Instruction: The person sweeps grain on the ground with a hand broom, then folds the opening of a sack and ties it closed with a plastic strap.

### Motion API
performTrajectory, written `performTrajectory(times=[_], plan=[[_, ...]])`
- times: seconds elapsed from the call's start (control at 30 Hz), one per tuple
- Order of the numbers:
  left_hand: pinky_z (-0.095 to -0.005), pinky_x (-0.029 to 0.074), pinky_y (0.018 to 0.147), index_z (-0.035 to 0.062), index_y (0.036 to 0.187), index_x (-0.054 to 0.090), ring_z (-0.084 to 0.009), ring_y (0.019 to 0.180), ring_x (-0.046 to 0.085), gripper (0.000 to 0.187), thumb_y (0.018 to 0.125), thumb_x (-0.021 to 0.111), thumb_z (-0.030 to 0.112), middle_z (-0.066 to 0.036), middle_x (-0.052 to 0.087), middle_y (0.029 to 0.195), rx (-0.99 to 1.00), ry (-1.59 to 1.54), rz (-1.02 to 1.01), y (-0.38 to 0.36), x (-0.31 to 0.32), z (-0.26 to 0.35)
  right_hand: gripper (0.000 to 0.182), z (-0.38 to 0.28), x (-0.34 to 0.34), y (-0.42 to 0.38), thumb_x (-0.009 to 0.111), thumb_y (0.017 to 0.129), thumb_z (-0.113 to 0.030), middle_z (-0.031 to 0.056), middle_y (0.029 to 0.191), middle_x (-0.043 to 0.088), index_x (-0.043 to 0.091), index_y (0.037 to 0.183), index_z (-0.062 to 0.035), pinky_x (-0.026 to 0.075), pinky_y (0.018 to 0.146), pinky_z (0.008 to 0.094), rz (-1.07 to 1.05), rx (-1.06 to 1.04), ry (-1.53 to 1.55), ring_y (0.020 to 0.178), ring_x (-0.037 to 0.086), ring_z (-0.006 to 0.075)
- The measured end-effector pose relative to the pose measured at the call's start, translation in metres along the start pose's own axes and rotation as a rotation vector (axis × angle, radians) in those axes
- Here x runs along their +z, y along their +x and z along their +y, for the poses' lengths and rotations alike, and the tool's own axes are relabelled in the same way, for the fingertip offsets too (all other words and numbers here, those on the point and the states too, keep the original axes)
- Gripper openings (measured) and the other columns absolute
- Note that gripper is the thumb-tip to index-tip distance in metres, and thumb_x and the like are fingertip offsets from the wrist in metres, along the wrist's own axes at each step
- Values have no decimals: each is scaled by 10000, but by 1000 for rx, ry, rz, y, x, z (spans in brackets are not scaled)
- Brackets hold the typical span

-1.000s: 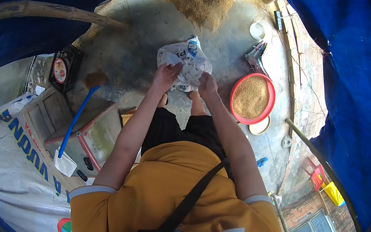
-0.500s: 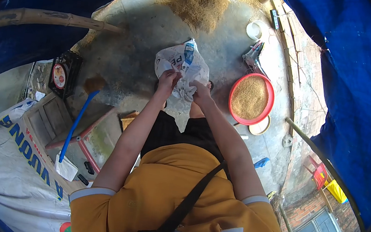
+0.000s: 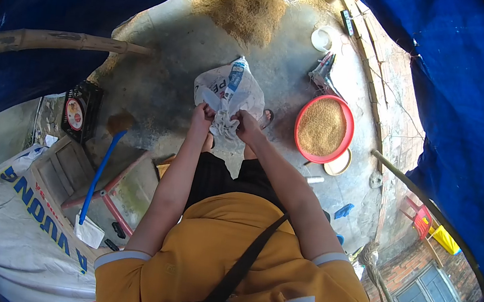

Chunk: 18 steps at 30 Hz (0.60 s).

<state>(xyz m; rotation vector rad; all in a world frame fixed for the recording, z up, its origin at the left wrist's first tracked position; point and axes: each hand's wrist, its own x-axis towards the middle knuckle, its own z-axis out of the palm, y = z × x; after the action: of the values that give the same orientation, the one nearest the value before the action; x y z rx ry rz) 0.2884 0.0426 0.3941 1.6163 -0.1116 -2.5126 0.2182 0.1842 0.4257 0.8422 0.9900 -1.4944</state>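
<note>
A white printed sack [image 3: 249,88] with a blue strip stands on the concrete floor in front of my feet. My left hand [image 3: 203,113] is closed on the left side of its gathered mouth. On the other side of the mouth, my right hand [image 3: 247,125] grips the bunched edge. Crumpled sack material hangs between the two fists, and what the sack holds is hidden. To the right sits a red basin [image 3: 348,134] filled with grain [image 3: 321,126].
Ahead lies a heap of grain [image 3: 249,16]. A white bucket [image 3: 322,39] stands at the right. Left are a blue-handled broom [image 3: 99,176], a black crate [image 3: 87,111] and a bamboo pole [image 3: 68,41]. A blue tarp [image 3: 469,118] hangs on the right.
My hands have pulled apart a little and moved closer to my body along the sack's mouth. The bunched material between them is more exposed. The whole view has shifted slightly.
</note>
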Motion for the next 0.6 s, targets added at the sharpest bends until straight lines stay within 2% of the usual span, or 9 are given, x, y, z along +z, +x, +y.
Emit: performTrajectory(times=[0.07, 0.13, 0.27, 0.33, 0.47, 0.57, 0.6], plan=[[-244, 273, 424, 85, 625, 358, -104, 429, 297, 205, 822, 388, 133, 11, 307, 486, -2, 52, 57, -7, 3, 0, 141, 7, 6, -2, 448, 739, -183, 14, 573, 527, 446, 615, -117, 311, 465, 257, 102, 3, -18, 514, 423, 128], [-236, 215, 380, 88, 612, 345, -94, 384, 246, 202, 807, 390, 120, 19, 284, 460, 4, 70, 160, -3, 1, 3, 144, 8, 17, -16, 447, 740, -184, 19, 580, 528, 445, 613, -115, 305, 466, 259, 123, -1, -27, 498, 402, 132], [-253, 170, 358, 112, 544, 285, -117, 334, 168, 279, 804, 388, 121, 21, 194, 403, -5, 65, 90, 102, -86, 5, 164, 15, 35, -35, 440, 747, -184, 17, 606, 485, 422, 604, -105, 303, 473, 282, 131, -3, -84, 477, 357, 130], [-250, 172, 357, 118, 542, 281, -110, 338, 175, 277, 800, 382, 111, 24, 198, 409, -18, 64, 106, 90, -70, 8, 157, 17, 40, -39, 431, 759, -191, -1, 606, 422, 416, 628, -104, 312, 482, 278, 87, 3, -89, 490, 351, 113], [-241, 178, 353, 144, 534, 261, -85, 351, 205, 278, 784, 360, 74, 35, 215, 435, -49, 48, 191, 45, -29, 28, 139, 21, 42, -40, 421, 774, -204, -8, 612, 412, 429, 674, -108, 321, 482, 267, 129, -21, -171, 490, 347, 104], [-254, 159, 338, 135, 517, 215, -108, 317, 153, 312, 790, 360, 100, 25, 170, 406, -60, -61, 138, 117, -87, 18, 138, 24, 34, -47, 410, 793, -220, -16, 637, 424, 435, 712, -111, 326, 482, 253, 147, -36, -265, 489, 343, 94], [-254, 159, 338, 135, 517, 215, -108, 317, 153, 312, 790, 360, 100, 25, 170, 406, -66, -62, 136, 120, -88, 20, 144, 24, 29, -51, 407, 798, -227, -19, 644, 429, 437, 717, -112, 327, 479, 249, 131, -51, -319, 494, 345, 92]])
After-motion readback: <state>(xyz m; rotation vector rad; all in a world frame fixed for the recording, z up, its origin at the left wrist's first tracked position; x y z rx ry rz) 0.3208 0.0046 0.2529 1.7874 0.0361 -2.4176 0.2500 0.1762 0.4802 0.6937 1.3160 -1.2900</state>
